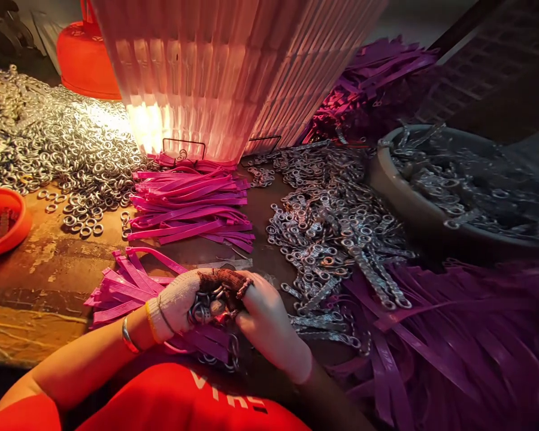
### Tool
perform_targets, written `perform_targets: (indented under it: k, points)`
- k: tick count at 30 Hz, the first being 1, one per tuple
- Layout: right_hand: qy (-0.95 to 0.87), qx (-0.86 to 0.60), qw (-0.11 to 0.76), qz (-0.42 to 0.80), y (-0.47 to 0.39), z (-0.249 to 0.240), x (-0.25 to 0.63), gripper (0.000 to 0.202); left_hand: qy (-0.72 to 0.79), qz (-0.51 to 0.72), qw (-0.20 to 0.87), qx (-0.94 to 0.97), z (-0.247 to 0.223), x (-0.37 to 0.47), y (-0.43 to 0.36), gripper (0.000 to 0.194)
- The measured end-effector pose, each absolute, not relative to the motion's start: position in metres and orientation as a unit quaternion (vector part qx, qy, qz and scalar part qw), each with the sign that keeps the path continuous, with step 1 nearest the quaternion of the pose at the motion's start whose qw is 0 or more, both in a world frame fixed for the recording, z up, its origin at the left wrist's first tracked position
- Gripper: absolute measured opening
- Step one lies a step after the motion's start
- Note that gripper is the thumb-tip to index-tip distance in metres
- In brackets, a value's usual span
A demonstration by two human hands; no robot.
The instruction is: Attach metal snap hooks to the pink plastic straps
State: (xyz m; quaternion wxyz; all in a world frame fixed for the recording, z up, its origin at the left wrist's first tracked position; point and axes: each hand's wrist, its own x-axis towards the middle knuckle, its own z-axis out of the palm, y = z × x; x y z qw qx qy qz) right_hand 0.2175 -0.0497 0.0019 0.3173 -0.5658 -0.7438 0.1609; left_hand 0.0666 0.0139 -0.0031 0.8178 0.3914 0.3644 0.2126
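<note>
My left hand [179, 299], in a pale work glove with dark, stained finger coverings, curls around several metal rings [202, 312]. Against its fingertips my right hand [272, 320] is closed, some of its fingers wrapped in dark coverings. What the right fingers pinch is hidden between the two hands. Beneath the hands lie magenta straps [206, 340], with more rings [233, 353] at their right ends. Another bundle of magenta straps [121, 287] fans out on the table just left of my left hand.
A stack of magenta straps [188, 203] lies ahead, beside a heap of rings [85, 149] under a red lamp [87, 60]. Linked metal pieces [332, 227] spread rightward, near a tub [386, 161] and loose purple straps [453, 335]. An orange bowl [24, 218] sits left; a corrugated panel [197, 78] stands behind.
</note>
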Motion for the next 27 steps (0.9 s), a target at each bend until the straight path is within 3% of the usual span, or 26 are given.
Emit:
perform_targets:
  k: [5,11,18,24,27]
  points:
    - [-0.659,-0.587,0.337,0.328,-0.049,0.018,0.221,0.062,0.335,0.184,0.882,0.278,0.001,0.056,0.018,0.027]
    - [-0.615,-0.593,0.334,0.397,-0.05,0.023,0.221,0.047,0.356,0.169,0.768,0.506,0.012,0.044,0.017,0.038]
    - [-0.693,-0.624,0.29,0.216,-0.062,0.008,0.213,0.046,0.353,0.171,0.788,0.475,0.009,0.046,0.009,0.037]
    - [-0.71,-0.681,0.163,0.078,-0.057,0.003,0.197,0.017,0.366,0.218,0.821,0.381,0.002,0.055,0.011,0.032]
    - [-0.703,-0.665,0.211,0.138,-0.05,-0.004,0.192,0.014,0.395,0.224,0.81,0.371,0.002,0.054,0.017,0.037]
